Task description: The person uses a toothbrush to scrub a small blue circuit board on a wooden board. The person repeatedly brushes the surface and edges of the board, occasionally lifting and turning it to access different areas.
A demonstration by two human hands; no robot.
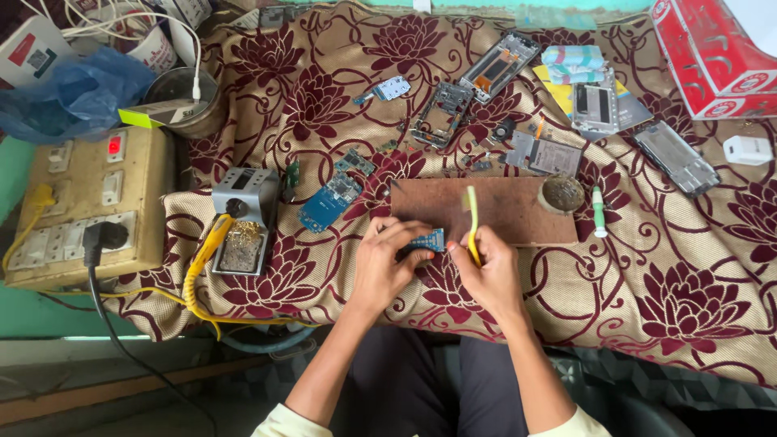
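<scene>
Both hands meet near the front edge of the table (pixel 647 307), which is draped in a tan cloth with maroon flowers. Left hand (pixel 387 263) is closed around a small blue circuit board (pixel 427 240), pinching it between thumb and fingers so that the board juts out toward 3 o'clock, its long axis running roughly 9 to 3. Holding it by one end likely leaves the other end free for working on. Right hand (pixel 486 271) is closed in a fist-like grip on a yellow toothbrush (pixel 472 222), whose long axis runs 6 to 12; the upper end rises toward 12 o'clock over a brown wooden board (pixel 518 210), and its lower part sits just beside the circuit board's free end. That upright hold seems to suit short scrubbing strokes.

At 9 o'clock of the hands lies a larger blue circuit board (pixel 330 202), and beyond it a grey soldering station (pixel 245 218) with a coiled yellow cable. Toward 12 and 1 o'clock, phone frames (pixel 441 113) and loose parts are scattered. A switchboard (pixel 81 210) sits far at 9 o'clock.
</scene>
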